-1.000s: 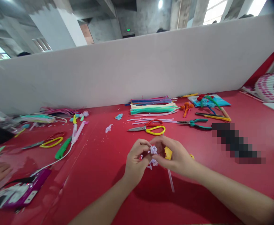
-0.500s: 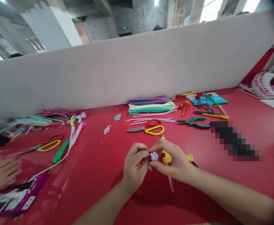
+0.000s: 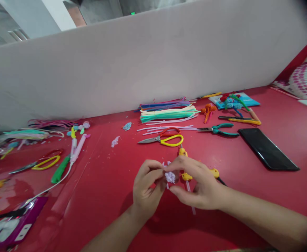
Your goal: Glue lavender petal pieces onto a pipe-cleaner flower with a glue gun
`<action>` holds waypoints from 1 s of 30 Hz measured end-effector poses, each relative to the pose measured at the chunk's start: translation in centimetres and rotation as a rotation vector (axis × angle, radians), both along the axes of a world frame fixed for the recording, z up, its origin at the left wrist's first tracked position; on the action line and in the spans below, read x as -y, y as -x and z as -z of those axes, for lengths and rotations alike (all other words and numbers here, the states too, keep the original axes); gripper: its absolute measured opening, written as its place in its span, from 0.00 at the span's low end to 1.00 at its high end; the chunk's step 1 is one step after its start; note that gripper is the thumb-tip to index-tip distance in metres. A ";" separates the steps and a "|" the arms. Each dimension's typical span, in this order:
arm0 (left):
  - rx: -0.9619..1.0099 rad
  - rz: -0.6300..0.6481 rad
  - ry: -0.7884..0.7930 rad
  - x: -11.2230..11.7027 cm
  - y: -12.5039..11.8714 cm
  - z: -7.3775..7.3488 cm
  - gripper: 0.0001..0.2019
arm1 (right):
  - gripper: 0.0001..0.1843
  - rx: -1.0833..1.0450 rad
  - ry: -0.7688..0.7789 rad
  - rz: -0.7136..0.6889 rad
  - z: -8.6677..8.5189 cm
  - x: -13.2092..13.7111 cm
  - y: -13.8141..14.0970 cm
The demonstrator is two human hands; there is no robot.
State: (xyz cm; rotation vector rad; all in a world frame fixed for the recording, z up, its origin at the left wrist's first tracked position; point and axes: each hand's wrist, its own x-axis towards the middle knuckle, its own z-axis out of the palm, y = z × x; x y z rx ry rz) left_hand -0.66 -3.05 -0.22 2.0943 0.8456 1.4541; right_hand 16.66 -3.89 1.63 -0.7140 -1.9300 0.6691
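Between my hands is a small lilac pipe-cleaner flower (image 3: 170,177) with curled, fuzzy petals. My left hand (image 3: 148,187) pinches it from the left, fingers bent and partly hiding its back. On the other side, my right hand (image 3: 199,183) curves round the flower, index finger at its top and thumb at its lower edge. A yellow glue gun (image 3: 187,176) lies on the table under my right hand, mostly covered by it, with a clear glue stick (image 3: 193,210) poking out toward me. Just beyond are scissors (image 3: 171,140) with red and yellow handles.
Pipe-cleaner bundles (image 3: 169,114) lie along the white partition (image 3: 143,70). Pliers (image 3: 222,130) and a black phone (image 3: 269,148) rest at right. Lilac clippings (image 3: 115,141) dot the red table. On the left are more scissors (image 3: 45,163), a hair-iron-like tool (image 3: 77,148) and a purple case (image 3: 28,220).
My view has tipped down and shifted slightly. The flower has turned a little, showing more of its petals, and my right fingers have spread slightly. A neighbour's hand at far left has gone from view.
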 end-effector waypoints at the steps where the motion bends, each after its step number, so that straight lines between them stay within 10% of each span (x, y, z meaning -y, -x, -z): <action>1: 0.009 0.003 0.015 0.0 0.0 0.0 0.06 | 0.17 -0.008 0.002 -0.015 0.0 0.0 -0.1; 30: -0.030 -0.037 -0.005 0.2 0.2 0.3 0.07 | 0.13 -0.009 -0.002 -0.034 -0.1 -0.3 -0.3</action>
